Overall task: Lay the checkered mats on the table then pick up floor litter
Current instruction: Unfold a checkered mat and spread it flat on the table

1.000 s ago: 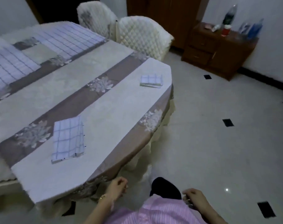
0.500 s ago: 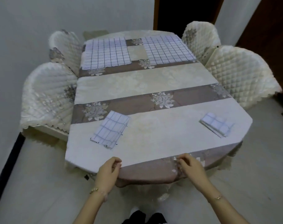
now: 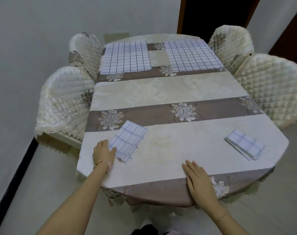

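Observation:
Two checkered mats lie spread flat at the table's far end, one on the left [image 3: 127,58] and one on the right [image 3: 191,55]. A folded checkered mat [image 3: 130,141] sits on the near left of the table [image 3: 169,92]. My left hand [image 3: 103,153] rests against its near left corner, thumb on the mat's edge. A second folded mat [image 3: 244,146] lies near the right corner, untouched. My right hand [image 3: 198,182] lies flat with straight fingers on the table's near edge, holding nothing.
Quilted cream chairs stand on both sides: two on the left [image 3: 64,102] [image 3: 85,51] and two on the right [image 3: 271,89] [image 3: 230,43]. A dark doorway [image 3: 212,14] opens behind the table. Pale floor [image 3: 42,192] runs along the left wall.
My view swung from the room's right side to face the table. Both hands rose from my lap to the table edge; the left then reached the folded mat and the right flattened.

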